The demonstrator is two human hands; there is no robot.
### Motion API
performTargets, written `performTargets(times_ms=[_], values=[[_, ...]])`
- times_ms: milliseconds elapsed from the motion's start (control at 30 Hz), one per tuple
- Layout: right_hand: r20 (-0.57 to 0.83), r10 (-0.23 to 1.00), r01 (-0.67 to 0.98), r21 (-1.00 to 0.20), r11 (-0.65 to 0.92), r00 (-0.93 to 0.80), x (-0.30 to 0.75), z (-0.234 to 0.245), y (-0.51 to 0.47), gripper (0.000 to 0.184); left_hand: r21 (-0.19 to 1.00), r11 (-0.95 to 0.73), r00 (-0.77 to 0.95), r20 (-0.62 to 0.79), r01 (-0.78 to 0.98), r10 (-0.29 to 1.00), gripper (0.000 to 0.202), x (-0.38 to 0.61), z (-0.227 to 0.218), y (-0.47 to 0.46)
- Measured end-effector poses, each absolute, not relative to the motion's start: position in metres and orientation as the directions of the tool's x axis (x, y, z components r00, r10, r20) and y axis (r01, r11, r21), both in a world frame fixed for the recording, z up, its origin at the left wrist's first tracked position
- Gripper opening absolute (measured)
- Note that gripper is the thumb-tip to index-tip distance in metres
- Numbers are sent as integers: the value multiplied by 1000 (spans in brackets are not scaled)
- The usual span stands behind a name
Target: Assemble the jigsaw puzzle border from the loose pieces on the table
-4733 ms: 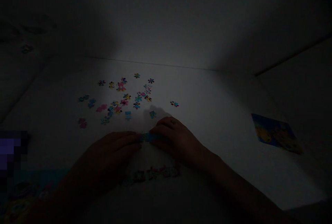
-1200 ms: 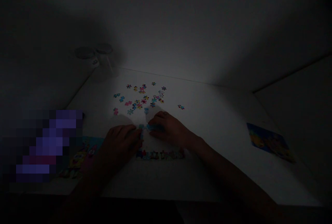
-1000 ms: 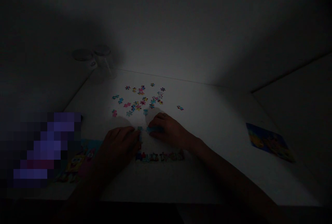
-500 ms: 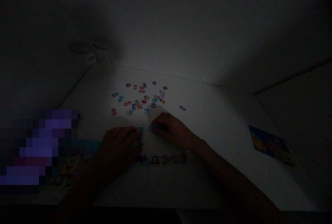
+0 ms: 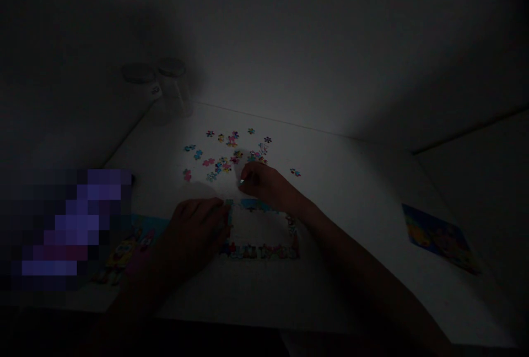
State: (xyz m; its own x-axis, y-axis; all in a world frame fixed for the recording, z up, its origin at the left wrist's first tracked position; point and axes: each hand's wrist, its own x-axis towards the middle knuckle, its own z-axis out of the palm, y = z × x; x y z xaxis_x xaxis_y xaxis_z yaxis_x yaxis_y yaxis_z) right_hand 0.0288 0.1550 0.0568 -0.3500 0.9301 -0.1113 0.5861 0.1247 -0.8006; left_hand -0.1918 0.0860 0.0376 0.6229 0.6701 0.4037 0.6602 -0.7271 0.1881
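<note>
A partly joined jigsaw frame [image 5: 258, 253] lies on the white table, its border pieces forming a rectangle around bare tabletop. My left hand [image 5: 202, 225] lies along the frame's left side, fingers stretched out and touching or covering pieces there. Just beyond the top edge, my right hand [image 5: 264, 183] pinches a small light-blue puzzle piece [image 5: 242, 182] between thumb and fingers. Loose puzzle pieces [image 5: 223, 161] in several colours are scattered past my right hand, which hides some of them. The light is very dim.
Two clear lidded jars [image 5: 176, 87] stand at the back left corner. A cartoon picture sheet [image 5: 124, 252] lies partly under my left forearm. A blue picture card [image 5: 440, 238] is at the right. White walls bound the table; a pixelated patch covers the left.
My right hand has moved from the frame's top edge up toward the loose pieces and now pinches a light-blue piece. The top edge shows a blue piece in the former gap. My left hand stays put.
</note>
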Motion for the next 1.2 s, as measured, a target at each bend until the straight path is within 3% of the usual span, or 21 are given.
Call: performTargets(times_ms=[167, 467, 667, 1000, 1200], values=[[-206, 820, 340, -940, -14, -534, 30, 66, 144, 5, 183, -724, 625, 394, 665, 674, 27, -192, 37, 85], [-137, 871, 564, -807, 178, -471, 17, 62, 133, 10, 176, -720, 624, 390, 671, 677, 27, -192, 36, 85], [-37, 875, 599, -743, 299, -483, 16, 57, 128, 10, 171, -725, 628, 394, 667, 671, 27, -190, 39, 85], [44, 892, 596, -729, 336, -450, 27, 61, 117, 7, 141, -737, 652, 378, 661, 657, 29, -189, 37, 85], [121, 884, 678, -597, 428, -452, 46, 58, 101, 9, 139, -740, 662, 361, 658, 657, 30, -189, 36, 85]])
